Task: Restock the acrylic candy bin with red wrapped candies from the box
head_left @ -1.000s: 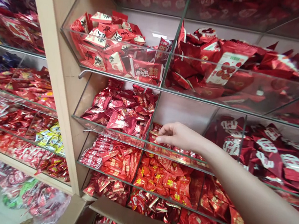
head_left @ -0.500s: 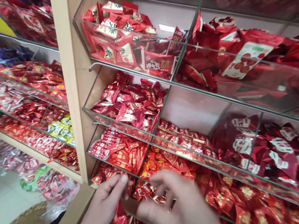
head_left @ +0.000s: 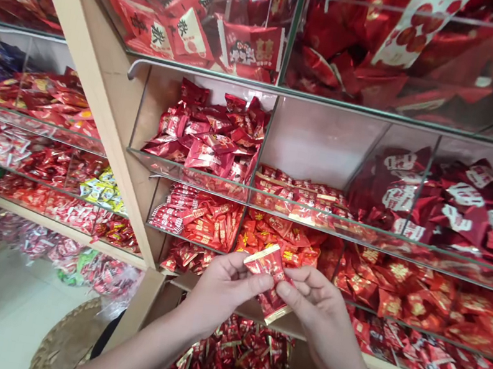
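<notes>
Between my two hands is a small red candy packet with gold ends, tilted and pinched from both sides. My left hand grips it between thumb and fingers, the thumb lying across its front. On the other side my right hand pinches it the same way. Beneath them stands an open cardboard box, with many similar red-and-gold packets heaped inside. Just beyond my fingers is a shelf compartment of red packets with gold print.
Clear shelf fronts cross the view, holding red wrapped sweets in divided compartments. A pale wooden upright separates the left shelves. Bagged sweets and a woven round item are low on the left, by the pale floor.
My hands have come together and now both hold the red packet in plain sight. The right hand was apart and blurred before. The view has tilted down, showing more of the box.
</notes>
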`<state>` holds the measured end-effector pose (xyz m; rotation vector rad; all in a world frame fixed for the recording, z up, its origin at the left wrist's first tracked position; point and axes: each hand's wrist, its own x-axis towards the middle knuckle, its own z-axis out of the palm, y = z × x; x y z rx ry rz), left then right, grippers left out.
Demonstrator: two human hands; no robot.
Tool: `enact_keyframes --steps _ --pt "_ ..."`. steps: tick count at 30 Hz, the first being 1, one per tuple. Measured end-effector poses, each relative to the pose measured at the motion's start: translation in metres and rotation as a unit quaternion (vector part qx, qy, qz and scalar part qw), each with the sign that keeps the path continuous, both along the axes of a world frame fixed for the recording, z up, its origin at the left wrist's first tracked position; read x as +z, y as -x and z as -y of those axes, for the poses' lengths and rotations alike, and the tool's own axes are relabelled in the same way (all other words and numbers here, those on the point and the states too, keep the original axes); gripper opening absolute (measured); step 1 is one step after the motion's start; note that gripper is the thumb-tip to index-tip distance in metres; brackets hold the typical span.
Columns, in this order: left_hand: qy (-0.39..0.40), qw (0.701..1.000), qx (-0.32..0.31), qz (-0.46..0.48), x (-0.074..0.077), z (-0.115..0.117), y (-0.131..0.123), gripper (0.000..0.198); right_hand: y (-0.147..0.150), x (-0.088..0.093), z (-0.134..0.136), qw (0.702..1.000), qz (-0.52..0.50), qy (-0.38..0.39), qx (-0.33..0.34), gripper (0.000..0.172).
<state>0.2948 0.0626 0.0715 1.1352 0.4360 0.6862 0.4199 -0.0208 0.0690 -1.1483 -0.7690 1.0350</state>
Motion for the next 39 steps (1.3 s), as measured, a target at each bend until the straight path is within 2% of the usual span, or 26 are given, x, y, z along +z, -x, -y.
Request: enact_keyframes --steps 5,12,14,16,18,20,21,22,23,24,26,27,29,32,36,39 --pt "-0.037 0.999 0.002 -0.019 -0.002 -0.003 -0.003 0.013 0.001 -0.006 0.001 0.999 -0.042 0.005 0.015 0.019" --pt "-0.147 0.987 -0.01 -0.06 -0.001 -0.004 0.001 0.011 -0.005 -0.01 0.004 0.995 0.09 -0.042 -0.031 0.008" --pt "-0.153 0.987 -0.001 -0.048 0.0 -0.002 0.004 0.016 -0.008 -0.009 0.008 0.986 0.143 -0.064 -0.05 0.011" --pt "-0.068 0.997 -0.024 -0.013 0.001 -0.002 0.009 0.033 -0.011 -0.005 0.012 0.962 0.24 -0.115 -0.056 0.021" --pt "0.088 0.99 -0.107 -0.008 0.001 -0.003 0.013 0.051 -0.013 0.0 0.015 0.916 0.356 -0.18 -0.037 0.035" --pt "0.196 0.965 -0.172 -0.032 0.002 -0.004 0.016 0.045 -0.013 0.003 0.017 0.863 0.452 -0.223 -0.009 0.045" --pt "0.208 0.962 -0.173 -0.037 0.002 -0.004 0.016 0.034 -0.012 0.002 0.017 0.845 0.483 -0.228 -0.004 0.047" --pt "0.199 0.968 -0.149 -0.027 0.002 -0.004 0.015 0.025 -0.011 0.001 0.016 0.84 0.496 -0.219 -0.009 0.046" --pt "0.173 0.978 -0.113 -0.007 0.002 -0.003 0.013 0.024 -0.009 -0.002 0.016 0.848 0.489 -0.202 -0.032 0.044" --pt "0.137 0.987 -0.077 0.013 0.002 -0.002 0.011 0.031 -0.006 -0.005 0.015 0.871 0.455 -0.177 -0.062 0.043" --pt "0.06 0.997 -0.026 0.034 0.002 0.0 0.006 0.043 -0.001 -0.011 0.013 0.933 0.323 -0.113 -0.107 0.04" --pt "0.028 0.999 -0.008 0.036 0.002 0.002 0.004 0.048 0.002 -0.014 0.012 0.959 0.246 -0.084 -0.109 0.037" --pt "-0.001 1.0 0.01 0.029 0.001 0.004 0.0 0.051 0.006 -0.017 0.008 0.988 0.127 -0.042 -0.073 0.025" --pt "0.02 0.999 0.014 0.03 -0.003 0.005 -0.002 0.051 0.007 -0.017 0.004 0.997 0.063 -0.023 -0.046 0.015" --pt "0.058 0.998 -0.008 0.034 -0.01 0.003 -0.003 0.041 0.004 -0.02 0.003 0.998 0.04 -0.027 -0.037 0.013" --pt "0.044 0.999 -0.007 0.03 -0.014 0.004 -0.003 0.033 0.004 -0.025 0.004 0.999 0.031 -0.027 -0.032 0.016"
